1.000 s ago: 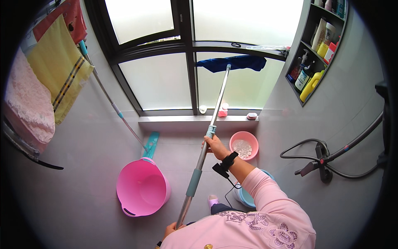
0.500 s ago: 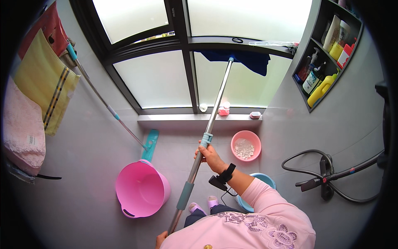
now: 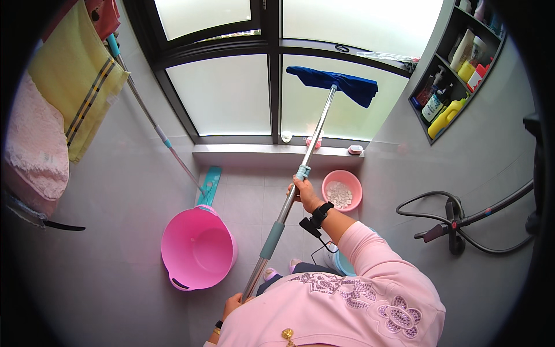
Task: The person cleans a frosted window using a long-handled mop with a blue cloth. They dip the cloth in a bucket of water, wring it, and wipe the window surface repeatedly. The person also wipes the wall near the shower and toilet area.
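A long silver pole of a flat mop [image 3: 283, 217] slants up from my body to the window. Its head carries a dark blue cloth [image 3: 358, 89] and lies over the upper part of the lower right frosted pane [image 3: 347, 118], below the dark crossbar. My right hand [image 3: 306, 194] is wrapped round the pole just under its pale blue collar, a black strap on the wrist. Lower down, my left hand [image 3: 233, 304] holds the pole's bottom end close to my body, partly hidden by my pink sleeve.
A pink tub [image 3: 196, 248] stands left, beside another mop [image 3: 159, 130] leaning on the wall. On the floor ahead are a pink basin [image 3: 342, 191] with white pieces and a blue bucket [image 3: 345, 263]. Small items line the sill [image 3: 277, 149]. Bottles fill the right shelf [image 3: 454, 69]; a black hose [image 3: 457, 222] hangs below.
The mop head has come down from the crossbar onto the pane, and its cloth shows more fully. My view has shifted slightly, and more of my left hand shows.
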`<state>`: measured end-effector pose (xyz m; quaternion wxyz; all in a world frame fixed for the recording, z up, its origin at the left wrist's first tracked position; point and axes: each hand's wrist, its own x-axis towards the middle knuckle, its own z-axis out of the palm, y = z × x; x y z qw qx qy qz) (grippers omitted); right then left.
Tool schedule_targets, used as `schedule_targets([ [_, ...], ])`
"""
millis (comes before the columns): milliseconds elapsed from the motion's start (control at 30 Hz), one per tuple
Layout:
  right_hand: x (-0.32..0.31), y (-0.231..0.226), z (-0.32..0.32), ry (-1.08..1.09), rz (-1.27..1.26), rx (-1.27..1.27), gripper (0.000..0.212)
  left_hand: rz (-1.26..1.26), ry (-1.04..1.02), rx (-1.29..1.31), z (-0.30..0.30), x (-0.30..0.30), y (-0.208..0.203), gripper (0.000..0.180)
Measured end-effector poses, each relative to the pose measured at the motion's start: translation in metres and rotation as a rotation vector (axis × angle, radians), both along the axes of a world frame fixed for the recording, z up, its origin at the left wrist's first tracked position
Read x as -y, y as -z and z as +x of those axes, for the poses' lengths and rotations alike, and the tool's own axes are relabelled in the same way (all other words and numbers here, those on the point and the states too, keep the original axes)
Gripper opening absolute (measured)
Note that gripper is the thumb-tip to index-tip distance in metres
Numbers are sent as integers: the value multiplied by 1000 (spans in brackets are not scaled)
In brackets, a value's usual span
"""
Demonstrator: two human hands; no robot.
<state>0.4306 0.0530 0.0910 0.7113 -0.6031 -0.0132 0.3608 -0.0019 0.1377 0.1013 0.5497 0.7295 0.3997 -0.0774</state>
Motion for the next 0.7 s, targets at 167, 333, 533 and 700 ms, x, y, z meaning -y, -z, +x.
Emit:
schedule_targets([
  [167, 0, -15, -1, -11, 30, 67, 29, 48, 59, -114, 8, -8, -16, 39],
  [333, -4, -21, 5, -19, 81, 67, 37, 19, 48, -29, 13, -16, -5, 38],
  [533, -7, 32, 8, -4, 25, -53, 38, -84, -20, -30, 10, -23, 37, 45],
  [700, -3, 69, 21, -45, -6, -140, 28, 10, 45, -228, 13, -26, 52, 54],
])
